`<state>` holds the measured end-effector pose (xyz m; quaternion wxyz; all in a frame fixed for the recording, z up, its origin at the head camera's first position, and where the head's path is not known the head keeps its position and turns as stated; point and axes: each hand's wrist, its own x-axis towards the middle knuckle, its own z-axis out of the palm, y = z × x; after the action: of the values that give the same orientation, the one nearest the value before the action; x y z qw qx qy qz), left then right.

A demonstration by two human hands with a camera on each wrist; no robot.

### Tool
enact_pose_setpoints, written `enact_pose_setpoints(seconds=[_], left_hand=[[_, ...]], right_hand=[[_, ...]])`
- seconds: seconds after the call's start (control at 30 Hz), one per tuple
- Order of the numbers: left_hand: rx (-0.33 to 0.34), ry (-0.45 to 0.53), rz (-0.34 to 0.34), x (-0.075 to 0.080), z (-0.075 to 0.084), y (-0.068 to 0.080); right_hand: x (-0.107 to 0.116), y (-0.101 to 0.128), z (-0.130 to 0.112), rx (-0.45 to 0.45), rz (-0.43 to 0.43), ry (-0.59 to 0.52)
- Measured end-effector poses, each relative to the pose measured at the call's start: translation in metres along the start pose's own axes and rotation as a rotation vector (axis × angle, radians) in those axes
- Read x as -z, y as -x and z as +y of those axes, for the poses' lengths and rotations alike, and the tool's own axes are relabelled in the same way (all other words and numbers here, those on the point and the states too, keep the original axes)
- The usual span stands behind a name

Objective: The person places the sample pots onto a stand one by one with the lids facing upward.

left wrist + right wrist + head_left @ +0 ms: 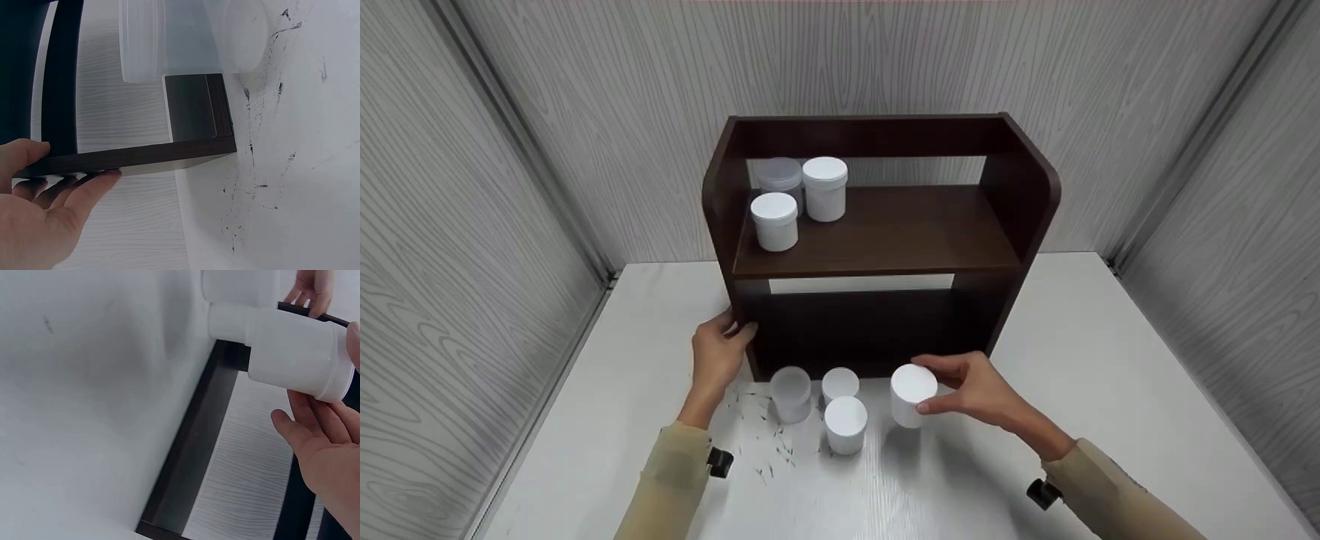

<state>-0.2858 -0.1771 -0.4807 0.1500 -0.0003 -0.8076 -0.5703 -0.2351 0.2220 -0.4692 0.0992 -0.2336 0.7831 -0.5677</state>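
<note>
Three jars already stand on the upper shelf [885,240] of the dark rack [877,225], at its left end — a clear-lidded one [780,176] at the back, a white one [825,187] beside it and another white one [775,220] nearer. Four more are down on the table [1110,375] in front of the rack, so by the look of it the work is a little under half done.

The right hand [982,390] has its thumb and fingers curled round the rightmost jar [913,395], gripping it near the lid; the jar seems to stand on the table just in front of the rack's foot, though whether it has lifted clear cannot be told. To its left stand a white jar [846,424] nearest, a second one [840,385] behind it, and a frosted jar [791,394] furthest left.

The left hand [718,356] holds the rack's left side panel [140,157] low down — thumb on one face, fingers on the other — steadying it.
</note>
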Motion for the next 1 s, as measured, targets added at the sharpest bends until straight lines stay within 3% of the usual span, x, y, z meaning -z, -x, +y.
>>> enact_pose_setpoints(seconds=[0.67,1.0], left_hand=[[0.025,0.033,0.014,0.000,-0.001,-0.001],[0.035,0.041,-0.009,0.001,-0.001,0.000]], right_hand=[[0.023,-0.018,-0.083,-0.018,0.091,-0.052],[0.023,-0.035,-0.123,0.055,0.138,-0.046]])
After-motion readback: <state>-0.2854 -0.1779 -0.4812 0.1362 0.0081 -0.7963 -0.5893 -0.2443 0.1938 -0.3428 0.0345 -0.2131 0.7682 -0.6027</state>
